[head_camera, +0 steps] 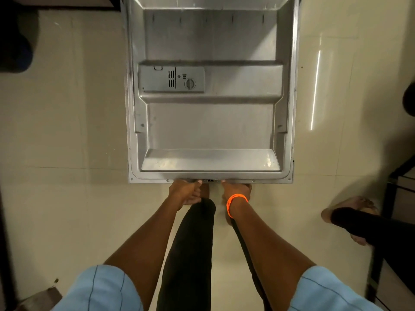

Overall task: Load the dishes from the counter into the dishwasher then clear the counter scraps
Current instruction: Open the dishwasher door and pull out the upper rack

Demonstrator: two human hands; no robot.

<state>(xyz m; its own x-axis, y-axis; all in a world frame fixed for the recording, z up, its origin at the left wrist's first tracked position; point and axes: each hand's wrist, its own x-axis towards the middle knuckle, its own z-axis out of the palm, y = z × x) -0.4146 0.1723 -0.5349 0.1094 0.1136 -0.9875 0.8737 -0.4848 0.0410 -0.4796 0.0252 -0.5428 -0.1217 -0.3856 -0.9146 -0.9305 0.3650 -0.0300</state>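
I am looking straight down at the dishwasher door (211, 122), a dull stamped-steel rectangular panel lying flat and open, its long axis running from 6 toward 12 o'clock. My left hand (185, 191) and right hand (235, 190) are both curling around its near edge at 6 o'clock, above the glossy cream floor tiles (67, 131).

Both hands, left (185, 190) and right (235, 190), grip the near edge of the dishwasher door (211, 122) (lying open, flat).

Pale glossy floor tiles (67, 131) carry a bright streak of reflected light (315, 90); right of it stands dark-framed furniture (395, 198).
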